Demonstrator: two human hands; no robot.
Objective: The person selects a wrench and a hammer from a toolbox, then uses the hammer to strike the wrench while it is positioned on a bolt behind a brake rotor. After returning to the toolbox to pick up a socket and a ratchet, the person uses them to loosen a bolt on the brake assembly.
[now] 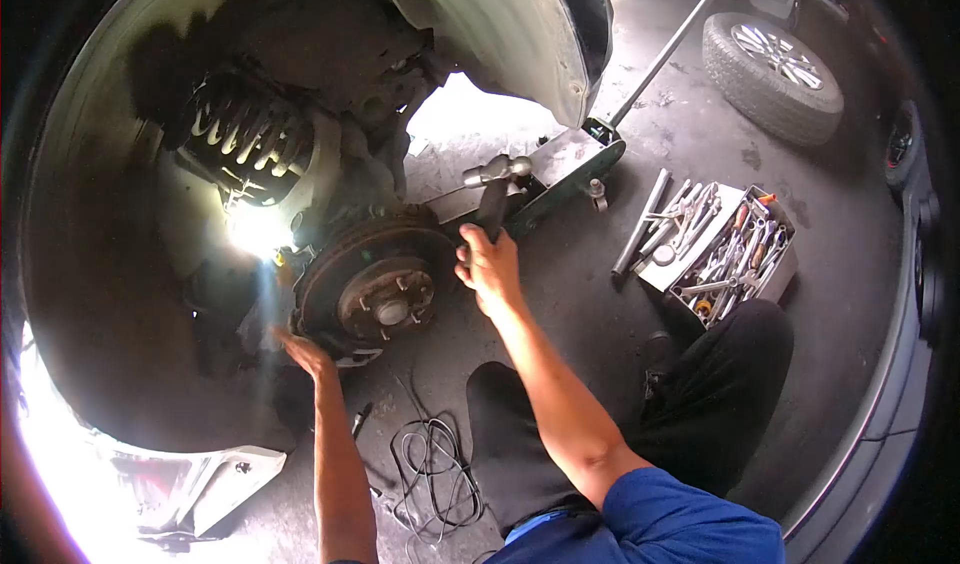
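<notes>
My right hand [491, 270] is closed round the dark handle of a ball-peen hammer [497, 172], its metal head raised at the right of the brake disc [322, 286]. The rusty hub [392, 310] with its wheel studs faces me at the middle of the disc. At the disc's lower left edge is my left hand [310, 354], fingers stretched out toward the parts behind the disc, the fingertips blurred in glare. A coil spring [245, 134] stands above the disc inside the wheel arch [480, 24]. Beside the spring's lower end shines a bright lamp [258, 232].
A floor jack [570, 169] with a long handle reaches under the car. To my right, a metal toolbox [780, 274] holds several wrenches. A removed wheel [775, 76] lies farther back. A looped cable [435, 464] is on the floor near my knee.
</notes>
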